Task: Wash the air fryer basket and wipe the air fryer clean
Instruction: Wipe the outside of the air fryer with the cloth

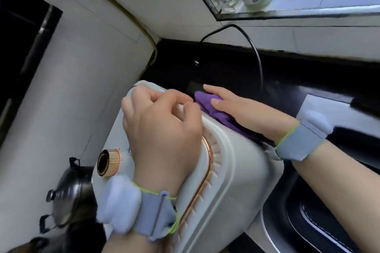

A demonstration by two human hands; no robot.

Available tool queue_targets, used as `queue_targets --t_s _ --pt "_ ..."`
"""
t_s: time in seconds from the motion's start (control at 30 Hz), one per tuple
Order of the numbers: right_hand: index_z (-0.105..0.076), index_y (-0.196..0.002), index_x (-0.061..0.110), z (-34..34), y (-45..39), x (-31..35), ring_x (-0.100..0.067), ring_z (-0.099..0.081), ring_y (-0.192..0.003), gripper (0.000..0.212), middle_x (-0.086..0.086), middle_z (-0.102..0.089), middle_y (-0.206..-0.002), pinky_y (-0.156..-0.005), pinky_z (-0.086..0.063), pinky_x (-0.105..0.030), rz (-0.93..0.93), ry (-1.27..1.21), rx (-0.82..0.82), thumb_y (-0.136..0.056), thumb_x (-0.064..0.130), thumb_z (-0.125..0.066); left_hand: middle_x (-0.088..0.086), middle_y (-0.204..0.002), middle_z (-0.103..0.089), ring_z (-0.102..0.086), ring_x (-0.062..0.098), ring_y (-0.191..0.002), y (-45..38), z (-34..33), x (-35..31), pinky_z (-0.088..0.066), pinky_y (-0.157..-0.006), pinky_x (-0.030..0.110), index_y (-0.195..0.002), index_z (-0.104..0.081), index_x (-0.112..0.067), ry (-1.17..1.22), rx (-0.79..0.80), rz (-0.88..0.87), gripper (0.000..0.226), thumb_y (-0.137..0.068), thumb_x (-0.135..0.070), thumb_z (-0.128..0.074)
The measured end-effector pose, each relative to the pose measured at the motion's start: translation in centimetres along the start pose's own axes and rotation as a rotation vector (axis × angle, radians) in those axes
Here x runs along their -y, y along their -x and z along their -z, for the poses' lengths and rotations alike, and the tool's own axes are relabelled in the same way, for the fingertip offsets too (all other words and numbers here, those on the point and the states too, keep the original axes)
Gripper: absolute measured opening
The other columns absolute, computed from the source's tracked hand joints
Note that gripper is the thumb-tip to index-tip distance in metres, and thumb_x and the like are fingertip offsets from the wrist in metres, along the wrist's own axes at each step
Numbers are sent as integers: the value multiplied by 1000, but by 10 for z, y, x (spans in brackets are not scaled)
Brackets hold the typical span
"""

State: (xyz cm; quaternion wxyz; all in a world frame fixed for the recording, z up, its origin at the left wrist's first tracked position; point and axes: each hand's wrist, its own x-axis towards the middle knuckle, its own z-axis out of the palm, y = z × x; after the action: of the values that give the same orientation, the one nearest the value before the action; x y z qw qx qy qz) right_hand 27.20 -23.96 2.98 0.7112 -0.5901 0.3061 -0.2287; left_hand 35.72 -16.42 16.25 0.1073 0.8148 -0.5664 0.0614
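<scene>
Right hand (240,109) flat, pressing cloth (213,109) on fryer (236,162) back-right top edge; left hand (162,129) (fingers curled) grips top beside it.

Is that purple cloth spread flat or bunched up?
Bunched up. The purple cloth shows folds and wrinkles under the right hand, which presses it on the air fryer.

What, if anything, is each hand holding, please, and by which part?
The right hand presses a purple cloth flat against the air fryer, without gripping it. The left hand rests on the fryer's top, fingers curled.
</scene>
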Motion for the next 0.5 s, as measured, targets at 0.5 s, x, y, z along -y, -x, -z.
queue_targets --t_s 0.5 --pt "-49 -118 50 -13 25 35 -7 -43 -117 28 14 -51 -117 -100 -33 -25 340 11 -24 -95 50 -32 10 -149 -29 -21 28 -139 -39 -8 -3 -18 -114 47 -138 -39 -26 47 188 275 54 -86 -40 -34"
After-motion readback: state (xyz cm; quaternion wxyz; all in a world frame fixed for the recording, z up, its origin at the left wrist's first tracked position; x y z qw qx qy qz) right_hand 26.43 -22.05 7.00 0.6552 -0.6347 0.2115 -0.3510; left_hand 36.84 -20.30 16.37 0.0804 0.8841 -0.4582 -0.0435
